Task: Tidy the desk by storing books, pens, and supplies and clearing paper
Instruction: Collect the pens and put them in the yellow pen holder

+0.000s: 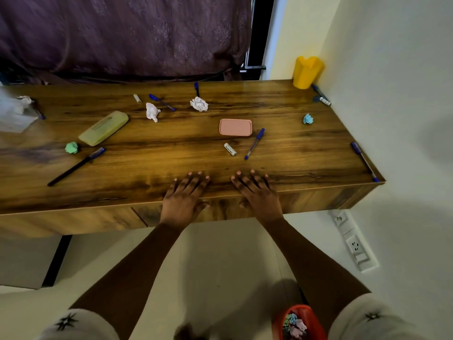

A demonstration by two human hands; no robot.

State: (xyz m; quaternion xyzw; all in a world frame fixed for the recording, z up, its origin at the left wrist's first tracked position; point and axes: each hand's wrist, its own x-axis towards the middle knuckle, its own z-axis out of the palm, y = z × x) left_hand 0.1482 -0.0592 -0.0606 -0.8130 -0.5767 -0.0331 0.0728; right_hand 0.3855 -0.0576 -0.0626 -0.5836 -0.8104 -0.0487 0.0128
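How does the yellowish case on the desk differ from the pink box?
The yellowish case is long, narrow and lies diagonally; the pink box is shorter, wider and sits straight. The case looks translucent, the box opaque. Both lie flat, untouched, with rounded corners.

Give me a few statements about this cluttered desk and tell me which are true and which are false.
1. The left hand and right hand rest flat on the desk, holding nothing. True.
2. The pink box lies left of the pencil case. False: it lies to its right.
3. The yellow cup stands at the desk's far right corner. True.
4. The red bin on the floor is empty. False: crumpled paper lies in it.
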